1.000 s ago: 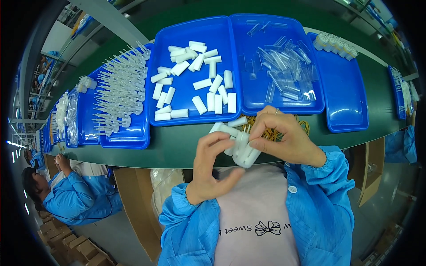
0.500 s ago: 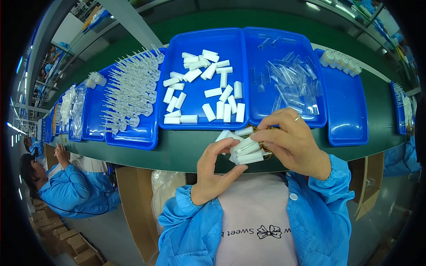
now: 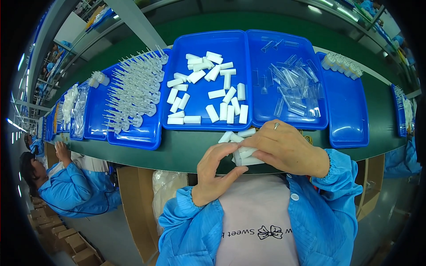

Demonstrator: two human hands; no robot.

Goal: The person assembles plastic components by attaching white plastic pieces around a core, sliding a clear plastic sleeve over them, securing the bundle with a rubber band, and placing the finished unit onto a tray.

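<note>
My left hand [image 3: 217, 166] is closed around a small bundle of white rectangular pieces [image 3: 248, 159], thumb below and fingers above. The bundle's left end looks translucent grey. From the right, my right hand [image 3: 284, 148] reaches over the same bundle, its thumb and fingers gripping the pieces. Its palm and fingers cover much of them, so how they are joined is hidden. Just beyond my hands, a few loose white blocks [image 3: 225, 136] lie on the green table [image 3: 186, 153]. Yellowish rubber bands [image 3: 308, 138] show partly behind my right hand.
Blue trays line the table: one with white blocks [image 3: 217, 94], one with clear plastic parts [image 3: 295, 80], one with upright thin-stemmed translucent parts [image 3: 133, 93]. The right tray [image 3: 348, 115] has small capped pieces [image 3: 341, 64] at its far end. A co-worker [image 3: 77, 186] sits at left.
My right hand has moved over the bundle and now covers more of it. Its fingers have turned from pinching at the bundle's right side to gripping it. My left hand has hardly moved.
</note>
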